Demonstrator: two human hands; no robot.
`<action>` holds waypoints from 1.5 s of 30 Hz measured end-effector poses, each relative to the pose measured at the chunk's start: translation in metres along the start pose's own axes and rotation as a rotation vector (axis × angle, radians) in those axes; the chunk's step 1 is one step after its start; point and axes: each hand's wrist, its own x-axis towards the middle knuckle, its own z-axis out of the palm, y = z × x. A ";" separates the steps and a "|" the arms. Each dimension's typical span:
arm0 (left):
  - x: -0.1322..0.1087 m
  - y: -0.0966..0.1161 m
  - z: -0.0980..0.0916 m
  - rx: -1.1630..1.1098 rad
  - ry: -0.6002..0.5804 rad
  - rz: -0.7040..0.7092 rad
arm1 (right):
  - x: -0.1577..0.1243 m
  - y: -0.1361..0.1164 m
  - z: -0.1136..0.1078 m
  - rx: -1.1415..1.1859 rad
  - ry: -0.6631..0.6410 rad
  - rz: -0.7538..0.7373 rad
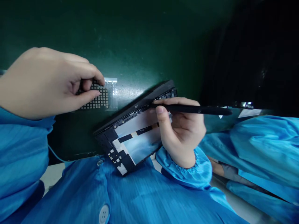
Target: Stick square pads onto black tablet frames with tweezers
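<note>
On green mat (140,46): left hand (46,82) pinches gridded pad sheet (102,99); right hand (182,130) grips black stylus (198,109) on open tablet frame (130,130).

Dark green work surface (144,37), soft glare; black shadow at right.

The left hand (44,82) and right hand (182,130) are bare. Below them, bright blue, finely striped smock sleeves (21,149) end in gathered elastic cuffs (187,172). A pale round button (103,214) sits lower, between them.
</note>
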 end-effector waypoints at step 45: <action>0.000 -0.001 -0.002 0.153 -0.004 0.139 | 0.003 0.015 0.002 0.078 0.084 -0.016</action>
